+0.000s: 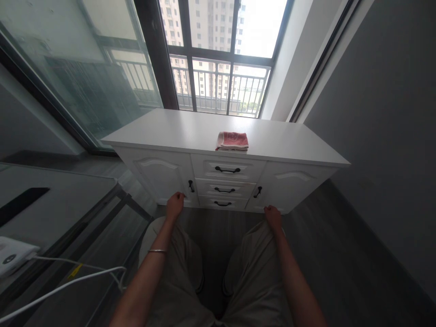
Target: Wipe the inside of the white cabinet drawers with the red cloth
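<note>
My left hand (175, 204) is closed near my left knee, in front of the left door of a white cabinet (163, 131); nothing shows in its fingers. Over my right knee, my right hand (273, 215) is curled closed, near the lower edge of the right door, and it too shows nothing held. A folded red and white cloth (233, 141) lies on the cabinet top near its front edge. Below the cloth are three closed drawers with dark handles (227, 170). Both cabinet doors are closed.
At the left stands a grey table (78, 181) bearing a dark flat object (23, 204), a white device (15, 256) and white cables (68, 281). Behind the cabinet are a window (218, 59) and a glass panel. A grey wall (381, 136) rises on the right.
</note>
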`<action>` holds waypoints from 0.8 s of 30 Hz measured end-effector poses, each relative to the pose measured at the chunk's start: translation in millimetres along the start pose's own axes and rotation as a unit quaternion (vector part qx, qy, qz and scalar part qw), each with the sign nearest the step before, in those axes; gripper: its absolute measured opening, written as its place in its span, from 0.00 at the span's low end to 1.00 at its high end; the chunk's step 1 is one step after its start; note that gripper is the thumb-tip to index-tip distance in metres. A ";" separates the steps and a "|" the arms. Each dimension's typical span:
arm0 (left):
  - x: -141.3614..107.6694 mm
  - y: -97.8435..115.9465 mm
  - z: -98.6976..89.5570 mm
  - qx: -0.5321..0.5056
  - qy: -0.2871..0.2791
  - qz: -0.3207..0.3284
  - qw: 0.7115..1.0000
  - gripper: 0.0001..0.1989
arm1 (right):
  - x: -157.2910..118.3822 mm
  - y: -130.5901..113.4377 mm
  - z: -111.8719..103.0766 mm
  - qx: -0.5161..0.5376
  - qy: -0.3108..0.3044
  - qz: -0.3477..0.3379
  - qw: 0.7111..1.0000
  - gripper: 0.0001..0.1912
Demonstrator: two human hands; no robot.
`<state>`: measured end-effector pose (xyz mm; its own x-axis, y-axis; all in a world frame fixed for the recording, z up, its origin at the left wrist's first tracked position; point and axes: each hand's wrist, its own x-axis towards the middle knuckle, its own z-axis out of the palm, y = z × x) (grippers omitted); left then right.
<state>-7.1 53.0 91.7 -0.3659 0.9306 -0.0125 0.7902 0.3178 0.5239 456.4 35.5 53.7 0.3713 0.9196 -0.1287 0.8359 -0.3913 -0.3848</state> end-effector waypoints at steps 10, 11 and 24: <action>22.9 182.6 16.4 -0.050 0.101 0.274 0.955 0.19 | 2.6 0.0 1.8 0.004 -0.011 -0.006 1.000 0.17; 22.8 195.1 23.3 -0.032 0.090 0.317 0.944 0.20 | 3.1 0.8 2.2 0.004 -0.010 -0.006 1.000 0.17; 39.3 214.3 75.7 0.051 0.037 0.356 0.932 0.26 | 1.8 5.2 2.4 0.007 0.005 -0.009 1.000 0.17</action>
<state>185.1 171.4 139.0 0.2388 0.8985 0.3683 0.8871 -0.3562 0.2936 460.4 35.2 49.4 0.3600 0.9262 -0.1118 0.8371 -0.3736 -0.3995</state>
